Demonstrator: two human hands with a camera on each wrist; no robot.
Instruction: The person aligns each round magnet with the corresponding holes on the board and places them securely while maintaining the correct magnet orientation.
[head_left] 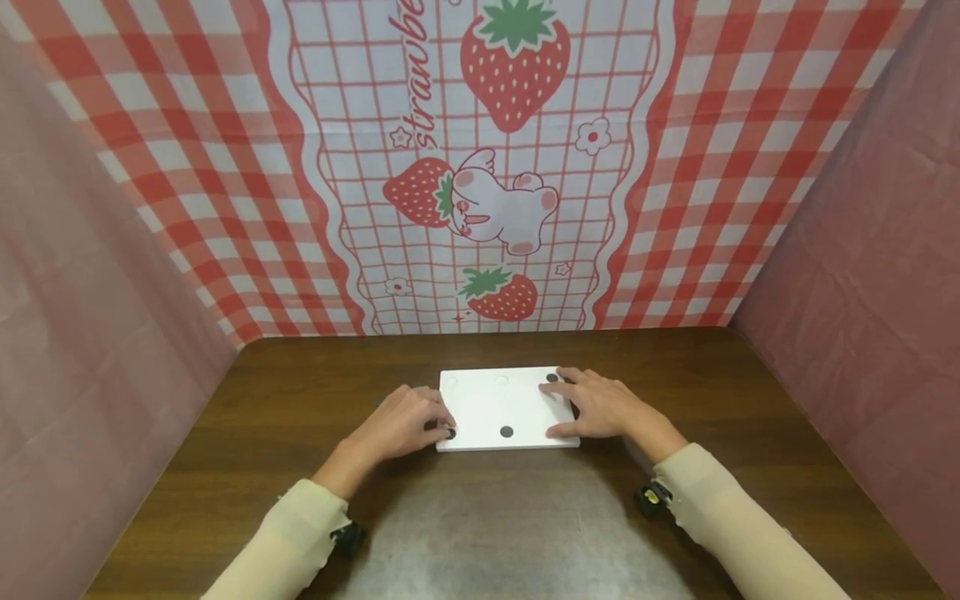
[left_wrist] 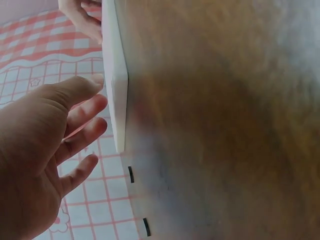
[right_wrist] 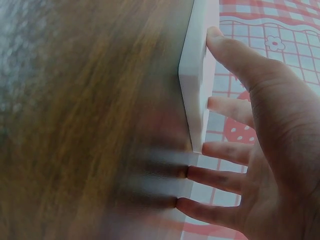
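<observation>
A flat white board [head_left: 495, 408] lies on the table. Three black discs show on it: one at the front left corner [head_left: 452, 434], one at the front middle [head_left: 507, 432], one at the back right [head_left: 552, 378]. My left hand [head_left: 408, 419] is at the left edge, thumb and fingertips close around the front left disc; the left wrist view shows its fingers [left_wrist: 82, 137] loosely bent and apart. Spread fingers of my right hand [head_left: 603, 404] rest on the board's right side, thumb at the front, another fingertip beside the back right disc. The right wrist view shows those fingers [right_wrist: 225, 180] fairly straight.
Pale round marks [head_left: 502, 380] line the board's back edge; whether raised or sunken I cannot tell. Two thin black pieces [left_wrist: 131, 174] lie on the brown wooden table [head_left: 480, 517] left of the board. A strawberry-print cloth [head_left: 480, 167] hangs behind, pink cloths [head_left: 847, 250] at the sides.
</observation>
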